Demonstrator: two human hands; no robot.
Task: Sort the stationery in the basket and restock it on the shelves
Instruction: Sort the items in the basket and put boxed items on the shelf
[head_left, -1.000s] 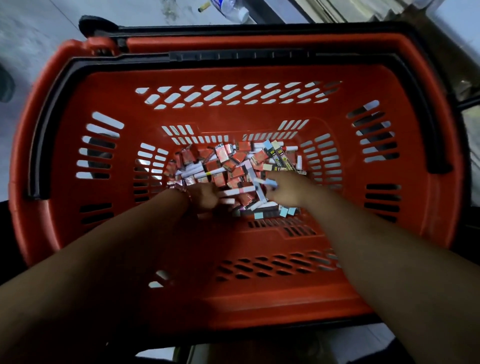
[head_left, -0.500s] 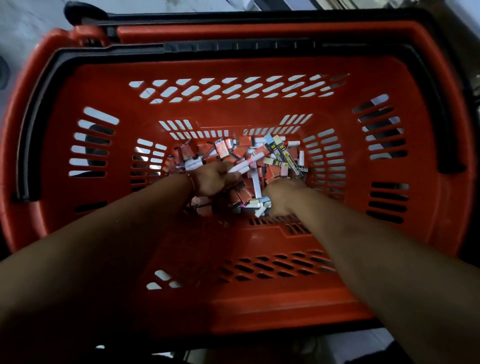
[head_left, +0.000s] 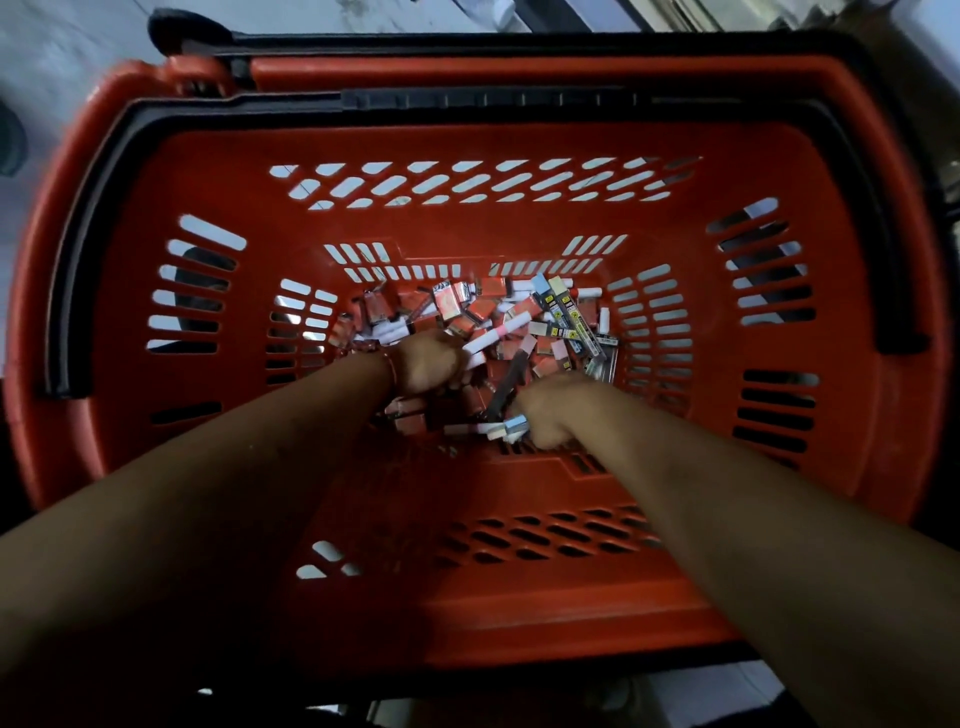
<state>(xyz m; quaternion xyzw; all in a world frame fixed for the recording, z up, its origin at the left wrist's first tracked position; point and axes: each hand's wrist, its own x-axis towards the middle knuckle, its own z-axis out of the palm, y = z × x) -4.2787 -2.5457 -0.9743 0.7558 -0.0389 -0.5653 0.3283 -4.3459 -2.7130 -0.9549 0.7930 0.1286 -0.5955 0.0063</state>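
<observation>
Both forearms reach down into the red slotted plastic basket (head_left: 519, 135). Left hand (head_left: 426, 364), fingers curled, grips a white pink-banded stick (head_left: 496, 334). Right hand (head_left: 558, 410), fingers curled, pinches a white blue-tipped stick (head_left: 488, 428). Pile of small boxed stationery (head_left: 524, 312) lies on the basket floor.

The red slotted basket (head_left: 519, 613) holds a jumbled heap of stationery (head_left: 483, 312) from mid-floor to its far edge: small red boxes, dark lead cases (head_left: 576, 325) at the right, a pink-banded white stick (head_left: 501, 335) gripped by the left hand (head_left: 428, 364), and a blue-ended stick (head_left: 511, 425) at the curled right hand (head_left: 553, 410).
</observation>
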